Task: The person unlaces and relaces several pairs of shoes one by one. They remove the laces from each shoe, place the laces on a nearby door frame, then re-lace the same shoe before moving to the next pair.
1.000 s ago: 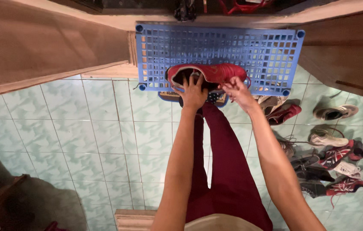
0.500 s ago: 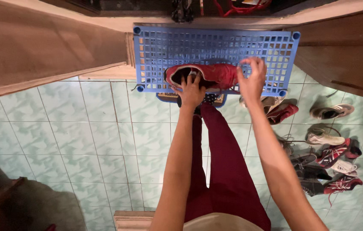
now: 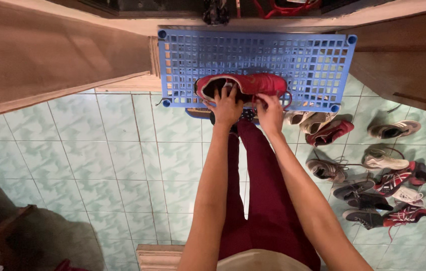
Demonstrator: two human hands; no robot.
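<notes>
Both hands sit on one red shoe lying on its side along the near edge of the blue lattice shelf. Left hand curls fingers into the heel opening — steadying it; right hand pinches the sole edge mid-length. More shoes lie scattered on the green tiled floor to the right — none touched
</notes>
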